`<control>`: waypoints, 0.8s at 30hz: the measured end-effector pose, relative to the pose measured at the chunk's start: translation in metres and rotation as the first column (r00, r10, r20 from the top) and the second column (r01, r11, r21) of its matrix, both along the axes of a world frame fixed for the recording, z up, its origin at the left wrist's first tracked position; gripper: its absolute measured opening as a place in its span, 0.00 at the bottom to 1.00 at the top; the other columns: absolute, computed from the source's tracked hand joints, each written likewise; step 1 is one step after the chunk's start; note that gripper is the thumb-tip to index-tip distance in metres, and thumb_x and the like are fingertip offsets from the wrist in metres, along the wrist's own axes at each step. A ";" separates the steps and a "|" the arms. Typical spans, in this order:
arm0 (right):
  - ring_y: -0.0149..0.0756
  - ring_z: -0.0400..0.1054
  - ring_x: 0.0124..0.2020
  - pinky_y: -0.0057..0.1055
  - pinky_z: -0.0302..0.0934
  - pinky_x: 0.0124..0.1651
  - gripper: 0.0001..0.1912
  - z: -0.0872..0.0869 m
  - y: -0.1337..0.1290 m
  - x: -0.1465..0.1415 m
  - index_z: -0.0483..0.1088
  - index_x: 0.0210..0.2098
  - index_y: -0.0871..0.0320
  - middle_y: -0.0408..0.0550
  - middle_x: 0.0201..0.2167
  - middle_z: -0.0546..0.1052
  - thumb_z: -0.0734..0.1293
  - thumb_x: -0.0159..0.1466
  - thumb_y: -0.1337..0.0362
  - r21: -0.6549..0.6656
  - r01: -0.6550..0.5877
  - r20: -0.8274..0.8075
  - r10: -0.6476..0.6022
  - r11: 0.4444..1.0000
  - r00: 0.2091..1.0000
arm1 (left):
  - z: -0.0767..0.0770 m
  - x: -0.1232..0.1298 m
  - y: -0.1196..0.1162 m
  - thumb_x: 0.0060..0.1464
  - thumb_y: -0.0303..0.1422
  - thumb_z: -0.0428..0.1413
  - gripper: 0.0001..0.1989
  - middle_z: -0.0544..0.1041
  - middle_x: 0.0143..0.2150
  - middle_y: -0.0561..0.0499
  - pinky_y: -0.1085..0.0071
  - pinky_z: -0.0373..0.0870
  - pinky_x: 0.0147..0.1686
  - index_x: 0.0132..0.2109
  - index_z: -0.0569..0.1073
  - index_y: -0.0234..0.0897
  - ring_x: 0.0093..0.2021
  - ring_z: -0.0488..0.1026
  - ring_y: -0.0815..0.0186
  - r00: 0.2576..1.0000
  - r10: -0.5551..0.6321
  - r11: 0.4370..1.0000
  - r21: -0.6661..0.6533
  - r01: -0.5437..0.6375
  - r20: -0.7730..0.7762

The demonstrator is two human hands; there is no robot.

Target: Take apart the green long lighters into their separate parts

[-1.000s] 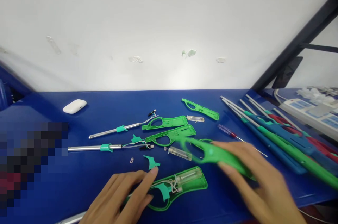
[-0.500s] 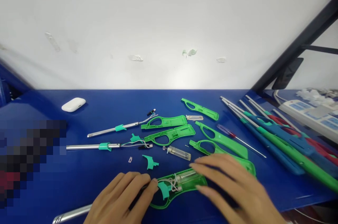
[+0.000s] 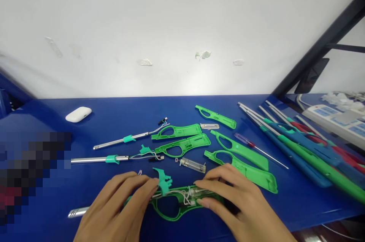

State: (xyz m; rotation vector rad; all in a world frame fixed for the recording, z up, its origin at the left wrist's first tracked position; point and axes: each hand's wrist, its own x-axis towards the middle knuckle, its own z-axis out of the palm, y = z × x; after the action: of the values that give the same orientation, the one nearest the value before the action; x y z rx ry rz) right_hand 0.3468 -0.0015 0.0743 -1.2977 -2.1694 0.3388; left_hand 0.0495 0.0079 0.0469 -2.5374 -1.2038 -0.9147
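A green handle half (image 3: 171, 218) lies near the front edge, with white wires and a clear fuel tank (image 3: 196, 191) in it. My left hand (image 3: 122, 204) is closed round the metal tube (image 3: 78, 212) at the handle's left end; a teal trigger piece (image 3: 164, 185) stands at its fingertips. My right hand (image 3: 230, 200) has thumb and fingers on the clear tank and the handle's right part, covering its end. Just beyond are another clear tank (image 3: 193, 165) and an open green half (image 3: 185, 145).
Two tubes with wires (image 3: 121, 142) lie at the left, near a white case (image 3: 78, 114). More green halves (image 3: 242, 150) and a screwdriver (image 3: 268, 154) are right of centre. Blue, red and green lighters (image 3: 308, 150) pile at the right, beside a power strip (image 3: 333, 116).
My left hand has shifted left and the tube's tip moved slightly. The teal trigger piece has risen from the handle opening to its upper edge. My right hand moved left onto the tank.
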 end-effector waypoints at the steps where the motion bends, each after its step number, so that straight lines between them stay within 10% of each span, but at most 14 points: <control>1: 0.30 0.78 0.41 0.23 0.75 0.45 0.08 0.000 0.001 0.000 0.80 0.48 0.46 0.39 0.41 0.81 0.68 0.74 0.58 0.006 -0.007 -0.007 0.007 1.000 1.000 | 0.002 0.002 0.003 0.69 0.28 0.54 0.17 0.80 0.53 0.55 0.70 0.70 0.59 0.60 0.76 0.46 0.56 0.73 0.66 0.999 0.009 1.000 0.004 -0.009 -0.043; 14: 0.31 0.78 0.36 0.27 0.76 0.43 0.12 0.005 0.000 -0.004 0.78 0.48 0.52 0.40 0.39 0.85 0.62 0.78 0.61 0.255 -0.053 -0.028 0.062 0.966 0.998 | 0.002 0.039 0.004 0.65 0.24 0.55 0.13 0.77 0.48 0.52 0.66 0.75 0.50 0.52 0.77 0.45 0.48 0.70 0.63 0.982 -0.171 0.973 -0.167 0.156 -0.080; 24: 0.31 0.81 0.42 0.27 0.76 0.52 0.09 -0.003 -0.004 0.011 0.78 0.49 0.55 0.42 0.42 0.85 0.66 0.74 0.68 0.370 0.054 -0.056 -0.035 0.927 0.998 | 0.006 0.040 0.004 0.67 0.27 0.54 0.16 0.79 0.52 0.49 0.64 0.75 0.51 0.59 0.75 0.43 0.50 0.74 0.62 0.988 -0.126 0.991 -0.065 0.120 -0.089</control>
State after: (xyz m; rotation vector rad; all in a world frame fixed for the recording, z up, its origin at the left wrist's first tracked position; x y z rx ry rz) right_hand 0.3574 -0.0054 0.0715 -1.1077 -2.0349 -0.0611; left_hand 0.0893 0.0118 0.0529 -2.6945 -1.0733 -0.7874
